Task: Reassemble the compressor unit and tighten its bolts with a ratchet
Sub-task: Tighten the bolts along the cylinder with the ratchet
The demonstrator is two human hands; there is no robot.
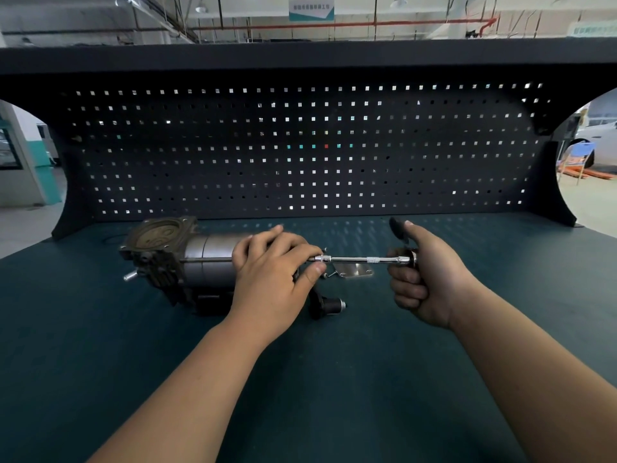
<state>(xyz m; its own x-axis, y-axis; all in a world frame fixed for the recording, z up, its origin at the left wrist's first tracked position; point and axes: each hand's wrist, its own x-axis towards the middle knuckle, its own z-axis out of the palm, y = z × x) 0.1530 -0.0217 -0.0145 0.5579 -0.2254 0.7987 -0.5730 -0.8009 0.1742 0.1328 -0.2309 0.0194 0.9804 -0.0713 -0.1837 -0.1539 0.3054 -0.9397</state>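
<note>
- the grey cylindrical metal compressor unit (203,259) lies on its side on the dark teal surface (367,362). its brownish ported head is turned to the left, so the opposite end faces my tool.
- my left grip (277,269) rests over the right end of the barrel, with thumb and forefinger pinching the socket end of the long chrome extension bar (364,260). i judge this steadies the body against rolling and keeps the socket seated on a bolt head that my fingers hide.
- my right grip (424,279) is clenched round the black-handled ratchet (399,228), thumb lying up along the handle. the handle stands roughly upright at the bar's outer end, and the bar is level so the turning force runs straight in.
- a small shiny metal bracket plate (355,272) and a couple of loose dark screws (329,274) lie just beside the bar, near at hand, presumably for a later step.
- tightening looks to be the step in hand; i cannot tell how many bolts remain.
</note>
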